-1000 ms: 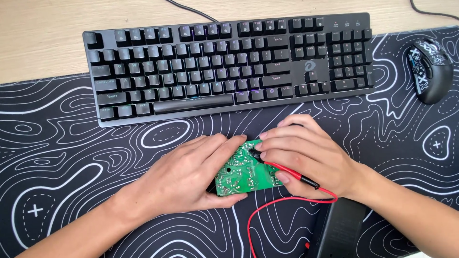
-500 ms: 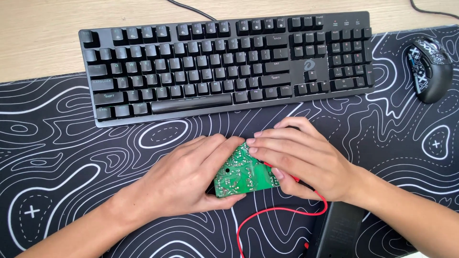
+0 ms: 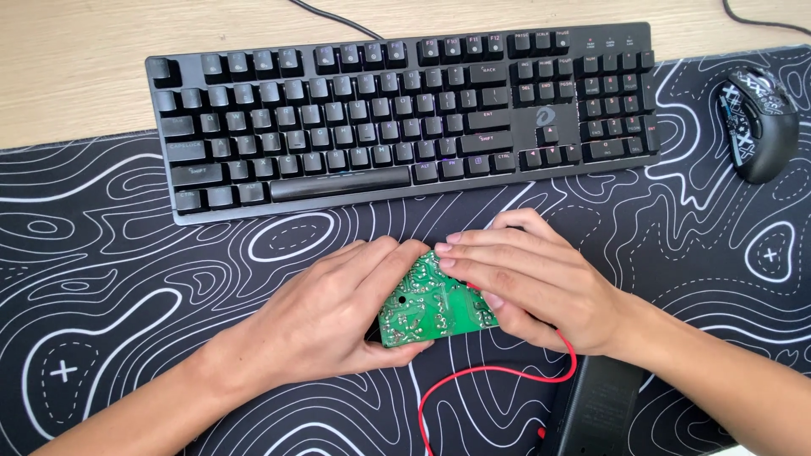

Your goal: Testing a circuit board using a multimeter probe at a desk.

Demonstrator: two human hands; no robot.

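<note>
A small green circuit board (image 3: 431, 306) with silver solder points lies solder side up on the black desk mat (image 3: 135, 279). My left hand (image 3: 329, 312) holds the board from its left edge, thumb under the lower corner. My right hand (image 3: 532, 279) rests flat over the board's right and top edge, fingers stretched leftward. A thin red wire (image 3: 498, 371) runs out from under my right hand and loops down towards the bottom edge. Whether my right hand grips anything beneath it is hidden.
A black mechanical keyboard (image 3: 405, 118) lies across the mat's far side, its cable leading away over the wooden desk (image 3: 76, 51). A black patterned mouse (image 3: 754, 122) sits at the far right. A black box-shaped device (image 3: 596, 414) stands at the bottom, near my right forearm.
The red probe handle seen by my right hand one second ago is out of sight. My right hand has flattened over the board, and the red wire's loop has shifted.
</note>
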